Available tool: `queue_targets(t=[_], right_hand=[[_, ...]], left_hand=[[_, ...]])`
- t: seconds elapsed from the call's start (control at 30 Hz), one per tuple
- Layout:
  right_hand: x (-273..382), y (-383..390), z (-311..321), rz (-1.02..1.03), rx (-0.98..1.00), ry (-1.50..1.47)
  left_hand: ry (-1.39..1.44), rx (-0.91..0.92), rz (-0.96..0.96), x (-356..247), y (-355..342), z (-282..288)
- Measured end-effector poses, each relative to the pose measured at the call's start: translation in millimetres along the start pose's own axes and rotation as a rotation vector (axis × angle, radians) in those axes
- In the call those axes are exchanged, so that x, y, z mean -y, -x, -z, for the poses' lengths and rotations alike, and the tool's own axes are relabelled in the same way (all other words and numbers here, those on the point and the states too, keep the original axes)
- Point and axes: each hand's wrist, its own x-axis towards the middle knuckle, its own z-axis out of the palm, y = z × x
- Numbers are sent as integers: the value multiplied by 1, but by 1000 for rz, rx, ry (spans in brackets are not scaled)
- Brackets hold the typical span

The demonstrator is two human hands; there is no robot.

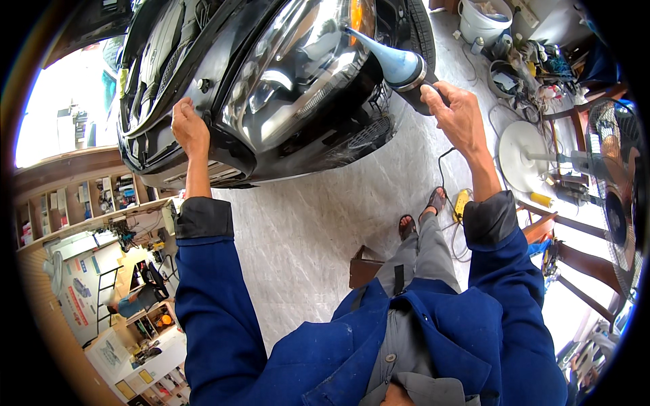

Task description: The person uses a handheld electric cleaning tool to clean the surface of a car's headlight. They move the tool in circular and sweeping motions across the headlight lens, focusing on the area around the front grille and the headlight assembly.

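Note:
My right hand (pixel 455 115) grips the black handle of a corded steamer cup (pixel 393 59) with a long, tapered bluish spout. The spout's narrow tip points left and sits at the upper part of a car headlight (pixel 288 81), whose clear lens shows reflections and an orange section (pixel 357 19). Whether the tip touches the lens I cannot tell. At the headlight's left, my left hand (pixel 189 126) is closed with curled fingers against the black car front (pixel 162 152). Its fingertips are turned away, so anything in them is hidden. A small dark knob (pixel 202 85) shows just beyond it.
A black cord (pixel 441 166) hangs to the floor near a yellow power strip (pixel 462 203) beside my feet. A brown box (pixel 365 266) stands on the floor. A standing fan (pixel 613 203), a chair (pixel 589 264) and a white bucket (pixel 485 24) are at right. Shelves (pixel 88 203) line the left.

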Motion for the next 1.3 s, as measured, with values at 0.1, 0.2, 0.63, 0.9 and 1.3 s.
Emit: queue_targets(t=[0.1, 0.2, 0.63, 0.9, 1.3], right_hand=[[-2, 1, 0, 6, -3, 8], [-2, 3, 1, 13, 0, 25], [20, 16, -7, -17, 68, -28], [26, 20, -19, 27, 79, -8], [20, 31, -20, -74, 62, -46]], left_hand=[[-4, 5, 0, 1, 0, 0], [6, 5, -5, 3, 0, 0], [-23, -5, -7, -1, 0, 0], [-13, 0, 18, -2, 0, 1], [-8, 9, 1, -1, 0, 1]])
